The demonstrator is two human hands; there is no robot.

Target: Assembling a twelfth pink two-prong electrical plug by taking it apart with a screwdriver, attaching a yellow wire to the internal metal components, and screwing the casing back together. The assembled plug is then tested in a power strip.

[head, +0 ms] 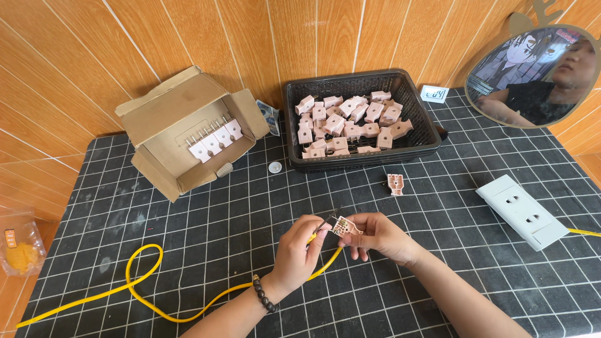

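Above the near middle of the gridded counter [188, 206], the right hand [379, 236] pinches a pink plug half [346, 226] in its fingers while the left hand [300, 250], just left, grips the yellow cable [144, 294] touching it.

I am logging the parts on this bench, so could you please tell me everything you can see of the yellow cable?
The yellow cable is a thin, round, flexible cord with what looks like a plastic sheath. It lies on the black gridded mat, running in from the lower left edge, curling into one loose loop, then rising to the hands. The left hand pinches its end, which meets the small pink plug half held by the right hand. Its stripped tip is too small to make out.
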